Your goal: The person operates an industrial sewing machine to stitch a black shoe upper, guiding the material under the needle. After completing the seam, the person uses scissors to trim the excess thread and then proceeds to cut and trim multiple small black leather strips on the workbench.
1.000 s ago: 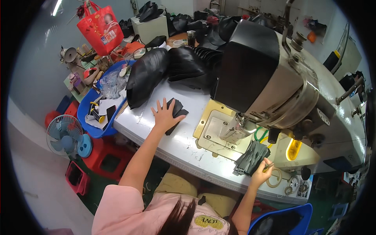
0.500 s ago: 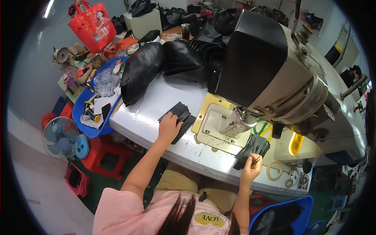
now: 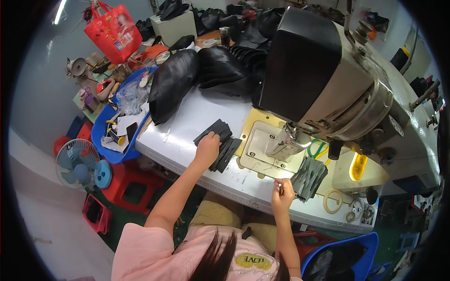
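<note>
My left hand [image 3: 207, 149] rests its curled fingers on a pile of black leather-like strips [image 3: 227, 154] left of the sewing machine's base plate [image 3: 248, 154]. The strips lie overlapped and slightly fanned. By the plate's front edge, my right hand [image 3: 283, 196] is closed in a pinch around a small dark item, mostly covered by the fingers, so its kind is unclear. Just right of that hand sits a second bundle of dark strips [image 3: 309, 179]. Behind this bundle show the green and yellow handles of scissors [image 3: 318, 149].
The sewing machine head [image 3: 300, 61] looms over the table's right side. Large black leather-like pieces [image 3: 174, 86] are heaped at the back. A blue tub [image 3: 104, 147] stands left; another blue container [image 3: 370, 248] is below right. A tape roll [image 3: 332, 201] lies near the front edge.
My right hand has moved left, away from the right bundle, toward the front of the base plate. My left hand stays on its pile, where the strips now look more fanned out.
</note>
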Demonstrator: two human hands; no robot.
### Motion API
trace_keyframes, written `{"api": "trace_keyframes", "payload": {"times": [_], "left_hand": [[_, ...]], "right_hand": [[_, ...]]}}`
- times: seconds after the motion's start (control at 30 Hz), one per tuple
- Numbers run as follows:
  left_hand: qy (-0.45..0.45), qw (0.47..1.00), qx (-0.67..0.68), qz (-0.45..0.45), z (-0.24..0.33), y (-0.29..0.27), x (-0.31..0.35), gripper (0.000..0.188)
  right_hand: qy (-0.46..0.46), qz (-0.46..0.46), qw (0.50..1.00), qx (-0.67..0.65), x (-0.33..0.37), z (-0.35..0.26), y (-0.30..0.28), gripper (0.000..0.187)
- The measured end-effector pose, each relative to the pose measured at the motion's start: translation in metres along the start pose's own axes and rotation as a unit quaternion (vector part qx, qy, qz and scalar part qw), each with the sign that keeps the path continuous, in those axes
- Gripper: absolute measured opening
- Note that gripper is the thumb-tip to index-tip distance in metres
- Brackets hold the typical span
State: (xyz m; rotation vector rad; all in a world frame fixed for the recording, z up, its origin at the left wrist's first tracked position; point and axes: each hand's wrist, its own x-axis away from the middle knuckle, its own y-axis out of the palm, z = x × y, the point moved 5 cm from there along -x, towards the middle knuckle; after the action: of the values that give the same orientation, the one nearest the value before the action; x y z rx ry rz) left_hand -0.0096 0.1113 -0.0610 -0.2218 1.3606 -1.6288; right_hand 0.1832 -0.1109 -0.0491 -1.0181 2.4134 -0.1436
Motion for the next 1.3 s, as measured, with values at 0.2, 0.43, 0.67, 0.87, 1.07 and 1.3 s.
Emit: {"api": "trace_keyframes", "payload": {"times": [0.2,0.43,0.67,0.87,1.07,1.3], "left_hand": [[-0.004,0.997,-0.016,0.073,0.011,-0.018,-0.005,0.011],[0.003,0.964,0.256,0.068,0.107,-0.012,0.037,0.006],[-0.067,0.953,0.295,0.010,0.111,0.032,0.048,0.009],[-0.063,0.971,0.224,0.048,0.085,0.015,0.037,0.006],[-0.077,0.962,0.262,0.015,0.057,-0.012,0.021,0.011],[-0.002,0.993,0.111,-0.030,0.115,0.036,0.038,0.026]], "right_hand": [[-0.048,-0.040,0.998,0.027,0.015,0.003,0.010,0.012],[-0.018,-0.092,0.994,-0.058,0.002,-0.013,0.037,0.013],[0.052,-0.048,0.997,0.008,-0.003,0.022,0.042,0.013],[0.035,-0.081,0.993,0.082,-0.010,0.019,0.054,0.013],[0.005,-0.082,0.992,0.097,-0.011,0.021,0.055,0.017],[0.125,-0.082,0.989,-0.011,-0.018,0.038,0.049,0.014]]}}
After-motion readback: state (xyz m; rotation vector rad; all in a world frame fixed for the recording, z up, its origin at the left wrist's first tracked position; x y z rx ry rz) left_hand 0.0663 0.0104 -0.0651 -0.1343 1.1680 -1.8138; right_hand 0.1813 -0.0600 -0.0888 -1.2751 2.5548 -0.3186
